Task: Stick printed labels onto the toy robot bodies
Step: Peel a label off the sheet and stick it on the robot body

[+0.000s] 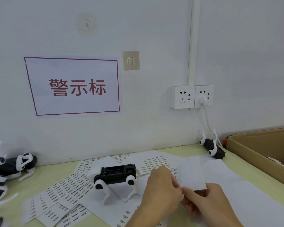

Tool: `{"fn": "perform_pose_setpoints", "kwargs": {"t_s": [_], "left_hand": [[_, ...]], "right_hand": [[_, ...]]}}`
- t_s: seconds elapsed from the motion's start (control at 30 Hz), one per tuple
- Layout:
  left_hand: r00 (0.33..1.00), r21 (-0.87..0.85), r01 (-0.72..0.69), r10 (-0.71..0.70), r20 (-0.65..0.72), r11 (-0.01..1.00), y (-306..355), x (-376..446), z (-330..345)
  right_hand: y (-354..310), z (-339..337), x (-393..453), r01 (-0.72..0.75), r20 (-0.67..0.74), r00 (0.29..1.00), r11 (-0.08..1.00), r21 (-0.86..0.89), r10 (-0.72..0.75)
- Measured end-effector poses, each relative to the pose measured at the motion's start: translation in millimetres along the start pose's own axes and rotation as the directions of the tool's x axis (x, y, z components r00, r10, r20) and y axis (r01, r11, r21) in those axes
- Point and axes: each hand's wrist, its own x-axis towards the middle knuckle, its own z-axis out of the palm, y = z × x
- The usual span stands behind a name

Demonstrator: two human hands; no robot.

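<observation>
Your right hand [210,202]: nearest the camera, low and right of centre; its grip is pinched on the lower edge of a white backing sheet [193,175], fingers curled under the paper.
Your left hand [161,189]: just beside the right one, thumb and fingertips closed together on the same sheet's lower left corner, so both hands meet at that edge.
Backing sheet: held up off the worktop [44,181], its blank side toward you; whether a label is being peeled from it you cannot tell.
Label sheets [66,189]: printed sheets lie spread and overlapping on the worktop to your left and under your hands, with more fanned out behind [154,161].
Toy robot body [116,175]: black with white legs, it stands on the papers just left of your left hand, its open battery bay facing up, touched by neither hand.
Other toy robots: a pile lies at the left edge [11,164]; one more [212,148] sits far right against the wall.
Cardboard box [261,149]: open, at the right edge.
Wall: a red-bordered sign [74,86], two adhesive hooks, and a double socket [192,96] with a white plug in it.
</observation>
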Motion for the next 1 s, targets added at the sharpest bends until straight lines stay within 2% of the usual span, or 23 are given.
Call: {"fn": "perform_pose_setpoints", "kwargs": {"t_s": [0.23,0.5,0.87,1.0], "left_hand": [[0.996,-0.003,-0.009,0.008,-0.094,1.000,1,-3,9],[0.999,-0.029,0.000,-0.001,-0.048,1.000,0,1,1],[0.999,-0.046,0.029,-0.031,-0.039,0.999,0,0,2],[0.997,-0.103,0.058,-0.063,-0.046,0.993,-1,1,2]], "right_hand": [[-3,-1,0,-0.012,-0.002,1.000,1.000,-0.004,0.012],[-5,-2,-2,-0.026,-0.014,1.000,0.998,0.064,0.027],[-4,-2,-1,-0.012,-0.004,1.000,1.000,0.024,0.012],[-5,-3,-2,-0.003,-0.003,1.000,1.000,0.014,0.003]]}}
